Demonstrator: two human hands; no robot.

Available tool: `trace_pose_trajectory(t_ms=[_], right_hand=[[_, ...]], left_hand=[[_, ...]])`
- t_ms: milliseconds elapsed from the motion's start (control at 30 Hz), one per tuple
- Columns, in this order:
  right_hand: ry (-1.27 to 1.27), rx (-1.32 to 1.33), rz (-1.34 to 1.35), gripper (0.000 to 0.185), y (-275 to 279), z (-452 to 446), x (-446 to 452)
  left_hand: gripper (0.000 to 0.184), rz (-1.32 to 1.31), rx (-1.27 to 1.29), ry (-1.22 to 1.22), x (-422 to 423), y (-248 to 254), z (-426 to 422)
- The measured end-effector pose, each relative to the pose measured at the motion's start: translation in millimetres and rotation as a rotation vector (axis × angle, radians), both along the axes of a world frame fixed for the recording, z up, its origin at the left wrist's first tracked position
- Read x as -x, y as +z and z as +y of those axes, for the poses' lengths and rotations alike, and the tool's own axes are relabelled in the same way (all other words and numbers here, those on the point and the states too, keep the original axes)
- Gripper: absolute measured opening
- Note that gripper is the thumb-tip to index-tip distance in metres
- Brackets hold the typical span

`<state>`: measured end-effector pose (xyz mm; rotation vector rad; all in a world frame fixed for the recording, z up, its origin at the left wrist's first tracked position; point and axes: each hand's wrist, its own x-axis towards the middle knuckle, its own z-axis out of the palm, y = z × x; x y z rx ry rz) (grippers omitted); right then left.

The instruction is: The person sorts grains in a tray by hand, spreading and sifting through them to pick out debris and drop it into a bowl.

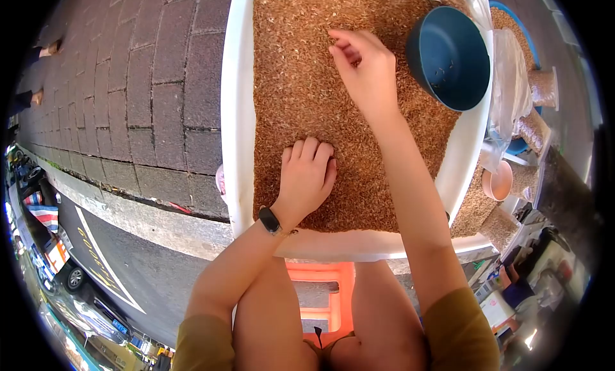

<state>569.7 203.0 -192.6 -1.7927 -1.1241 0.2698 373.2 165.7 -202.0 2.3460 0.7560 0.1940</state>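
Brown grain (301, 89) under both: curled left hand (306, 171) nearer the tray (346, 245)'s near edge, half-curled right hand (369, 67) farther, can't tell if gripping.

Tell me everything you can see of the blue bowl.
The bowl is dark blue, round, deep and smooth, apparently plastic. It stands mouth up, perhaps tilted, with a few bits inside. It appears to sit on the grain by the tray edge; wall contact is unclear. The right hand is near, not touching.

Olive-brown short sleeves (464, 329); black watch (269, 220), rounded rectangular face (271, 223), on left wrist (288, 212); bare fingers (309, 149)
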Motion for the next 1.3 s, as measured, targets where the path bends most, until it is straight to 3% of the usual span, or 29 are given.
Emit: trace_pose_trajectory(t_ms=[233, 833, 1300], right_hand=[[0.134, 0.174, -0.149, 0.017, 2, 14, -12], [0.125, 0.232, -0.341, 0.004, 1, 24, -12], [0.005, 0.069, 0.007, 0.009, 4, 3, -1]], left_hand=[[0.015, -0.002, 0.002, 0.004, 1, -1, 1], [0.016, 0.0, 0.019, 0.011, 1, 0, 1], [0.019, -0.009, 0.007, 0.016, 2, -2, -1]])
